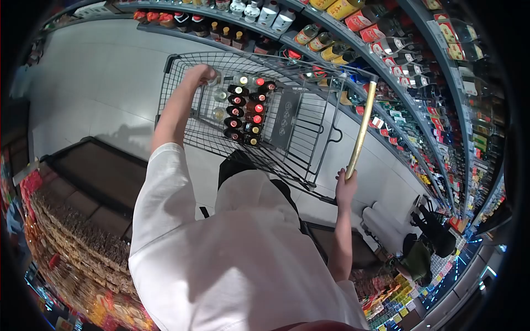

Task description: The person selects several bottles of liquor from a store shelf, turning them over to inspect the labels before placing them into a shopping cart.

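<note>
My left hand (202,75) reaches over the far left part of a wire shopping cart (190,118), its fingers curled round a clear bottle (215,79), mostly hidden by the hand. Beside it in the cart stand several upright bottles: clear ones (219,113) on the left, dark ones (235,111) with red, black and yellow caps further right. A grey plastic panel (284,118) lies to the right of them. My right hand (346,183) is wrapped round the near end of the cart's gold handle bar (361,129).
Curved shelves (331,27) packed with bottles run along the far and right sides. At the left, a dark low display (99,165) stands beside stacked packaged goods (77,243). Another person (417,262) is at the lower right. Pale tiles (99,71) cover the floor.
</note>
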Demonstrator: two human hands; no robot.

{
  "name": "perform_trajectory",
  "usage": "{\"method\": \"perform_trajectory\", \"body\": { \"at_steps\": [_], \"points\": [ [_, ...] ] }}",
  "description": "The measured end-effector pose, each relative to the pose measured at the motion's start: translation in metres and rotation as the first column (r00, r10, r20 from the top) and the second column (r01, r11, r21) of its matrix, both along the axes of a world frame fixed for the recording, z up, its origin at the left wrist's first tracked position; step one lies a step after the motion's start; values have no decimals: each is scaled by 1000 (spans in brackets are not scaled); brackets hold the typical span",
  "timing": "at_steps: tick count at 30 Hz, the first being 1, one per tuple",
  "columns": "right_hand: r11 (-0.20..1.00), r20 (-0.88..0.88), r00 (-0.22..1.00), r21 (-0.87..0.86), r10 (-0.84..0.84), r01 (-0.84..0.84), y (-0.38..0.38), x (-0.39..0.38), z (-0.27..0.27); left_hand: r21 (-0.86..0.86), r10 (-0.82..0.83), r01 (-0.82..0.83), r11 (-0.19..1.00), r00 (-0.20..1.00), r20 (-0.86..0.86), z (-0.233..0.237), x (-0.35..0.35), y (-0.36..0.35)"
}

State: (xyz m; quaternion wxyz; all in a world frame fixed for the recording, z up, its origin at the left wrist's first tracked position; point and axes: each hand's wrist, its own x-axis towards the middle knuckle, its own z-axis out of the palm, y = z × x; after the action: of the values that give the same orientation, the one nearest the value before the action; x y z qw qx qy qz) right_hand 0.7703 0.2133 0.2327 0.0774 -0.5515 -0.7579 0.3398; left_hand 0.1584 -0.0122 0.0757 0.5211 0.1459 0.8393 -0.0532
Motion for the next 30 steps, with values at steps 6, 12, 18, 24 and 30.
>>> {"method": "perform_trajectory", "body": {
  "at_steps": [6, 12, 18, 24, 30],
  "points": [
    [997, 125, 991, 64, -56, 48, -4, -7, 5, 20, -30, 30, 999, 1000, -4, -31, 0, 40],
    [991, 191, 977, 112, -95, 74, -4, -7, 2, 41, -103, 106, 994, 993, -59, -46, 8, 66],
    [982, 206, 975, 185, -88, 50, -3, 0, -5, 30, -49, 48, 998, 999, 6, -54, 15, 77],
    [979, 261, 963, 203, -66, 12, -2, 2, -5, 20, -53, 53, 998, 998, 29, -63, 18, 78],
    [980, 321, 945, 199, -56, -9, 0, 2, -5, 81, -100, 102, 992, 995, -23, -72, 24, 76]
  ]
}}
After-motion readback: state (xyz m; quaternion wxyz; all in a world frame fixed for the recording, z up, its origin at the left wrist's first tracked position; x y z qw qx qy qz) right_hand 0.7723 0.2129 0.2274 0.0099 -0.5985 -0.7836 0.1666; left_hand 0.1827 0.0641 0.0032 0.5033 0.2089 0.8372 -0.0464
